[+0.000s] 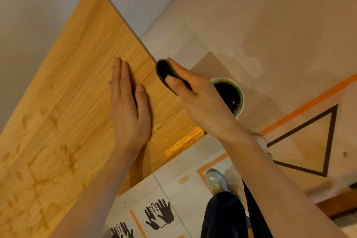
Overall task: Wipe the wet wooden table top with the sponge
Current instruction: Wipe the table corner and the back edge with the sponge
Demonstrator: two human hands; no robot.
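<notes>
The wooden table top [67, 92] fills the left of the head view, with dark wet blotches on its near left part and a shiny wet strip at its right corner. My left hand [129, 108] lies flat on the wood, fingers straight. My right hand [195, 98] grips a dark sponge [163, 69] right at the table's right edge, thumb on top of it.
A pale green bucket [240, 100] of dark water stands on the floor just under my right hand. The floor [270, 35] has orange tape lines, a black triangle [326, 141] and hand-print marks. My shoe [215, 179] and dark trouser leg are below the table corner.
</notes>
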